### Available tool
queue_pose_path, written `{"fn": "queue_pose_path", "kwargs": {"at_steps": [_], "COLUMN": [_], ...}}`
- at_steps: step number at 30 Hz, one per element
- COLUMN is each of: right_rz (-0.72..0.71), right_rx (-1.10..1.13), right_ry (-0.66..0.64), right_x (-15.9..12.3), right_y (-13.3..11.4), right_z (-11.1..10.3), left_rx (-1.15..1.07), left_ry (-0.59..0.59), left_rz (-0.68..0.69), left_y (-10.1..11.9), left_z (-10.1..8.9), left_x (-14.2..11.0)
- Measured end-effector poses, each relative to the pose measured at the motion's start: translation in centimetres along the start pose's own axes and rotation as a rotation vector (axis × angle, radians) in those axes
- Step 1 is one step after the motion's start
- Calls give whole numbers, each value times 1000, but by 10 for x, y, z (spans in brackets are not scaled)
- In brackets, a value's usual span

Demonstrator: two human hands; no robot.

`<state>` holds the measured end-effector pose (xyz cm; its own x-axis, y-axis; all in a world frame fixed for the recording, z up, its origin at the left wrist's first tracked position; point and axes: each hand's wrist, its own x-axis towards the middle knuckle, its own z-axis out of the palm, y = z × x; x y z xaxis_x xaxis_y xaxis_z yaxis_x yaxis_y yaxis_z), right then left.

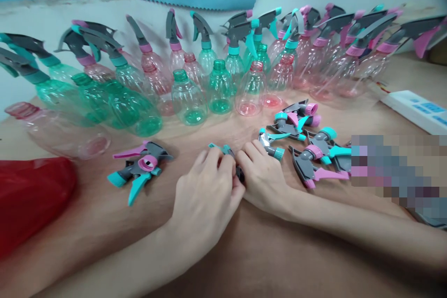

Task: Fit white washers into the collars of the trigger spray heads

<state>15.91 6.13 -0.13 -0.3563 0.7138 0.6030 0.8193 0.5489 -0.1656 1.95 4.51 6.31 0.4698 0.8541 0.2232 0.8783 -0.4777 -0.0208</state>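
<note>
I have both bare hands brought close together over the tan tabletop [265, 251], with a small grey-and-teal plastic spray trigger head [226, 150] between them, mostly covered by the fingers. On my left hand [206, 191], the thumb and fingers are bent in and clamped on the trigger head. My right hand [261, 172] sits against its other side, fingers curled and side by side, but its fingertips are hidden, so I cannot tell whether they grip too. To the left of my hands lies a small cluster of loose grey, pink and teal trigger heads [134, 171]; to the right, a larger pile of the same kinds of plastic heads [312, 151] spreads out, its nearest pieces just beside my right hand. Behind all this stand open-necked bottles of clear green and pink ribbed plastic [220, 86] — and behind those, more see-through bottles with grey trigger tops [206, 51], their collars pink or teal. A glossy red sheet-like item [33, 200] rests at the left edge, near a clear pink open bottle [66, 132]. Over at the right lies a flat white plastic box with blue markings [419, 109] — well apart from my hands.
</note>
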Motion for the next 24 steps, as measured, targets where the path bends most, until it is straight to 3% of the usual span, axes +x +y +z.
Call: {"fn": "queue_pose_path", "kwargs": {"at_steps": [5,9,16,20,24], "right_rz": [9,21,54,68,86], "right_rx": [-58,-110,-142,-135,-121], "right_ry": [-22,-54,-77,-77,-73], "right_x": [5,8,8,8,10], "right_y": [-4,-5,-8,-9,-7], "right_z": [-2,-2,2,5,6], "left_rx": [145,236,298,278,193], "left_ry": [142,143,267,262,181], "left_rz": [114,152,267,312,314], "left_y": [3,5,5,-1,-14], "left_z": [-4,-3,6,13,9], "left_x": [-3,-7,-9,-2,4]}}
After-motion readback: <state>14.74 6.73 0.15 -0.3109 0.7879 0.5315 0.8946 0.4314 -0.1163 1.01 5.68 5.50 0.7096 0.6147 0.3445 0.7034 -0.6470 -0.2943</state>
